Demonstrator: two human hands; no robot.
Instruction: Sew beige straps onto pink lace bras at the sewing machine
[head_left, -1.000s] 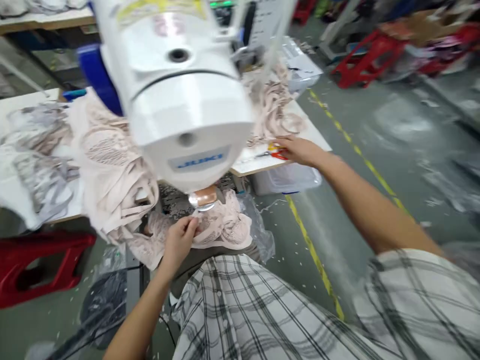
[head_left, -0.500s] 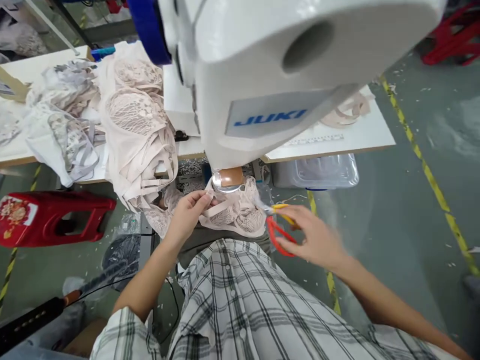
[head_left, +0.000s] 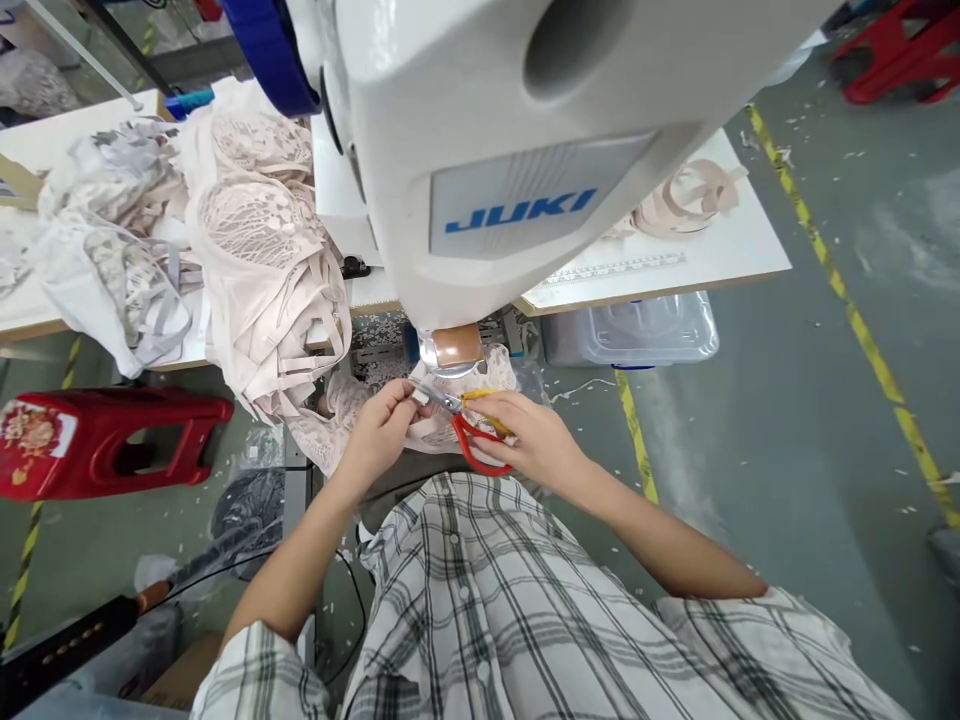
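Observation:
My right hand (head_left: 536,440) holds scissors (head_left: 480,462) with one red and one yellow handle loop. The blades point left and reach the fingertips of my left hand (head_left: 381,425). That hand is closed in a pinch on the edge of a pale pink lace bra (head_left: 439,432), which lies under the head of the white sewing machine (head_left: 397,180). My right hand and the scissors cover part of the bra. Left of it, a heap of similar pink bras (head_left: 259,250) hangs over the table edge down toward my left wrist.
White and grey bras (head_left: 124,280) lie farther left on the white table (head_left: 739,245). Pink strap tape (head_left: 686,200) and a clear ruler (head_left: 619,268) lie on the right. Below are a clear plastic box (head_left: 652,330) and a red stool (head_left: 112,435).
My right hand has moved left with the scissors, bringing the blades from the bra's right side to my left fingertips. My left hand keeps its pinch. The view has shifted slightly.

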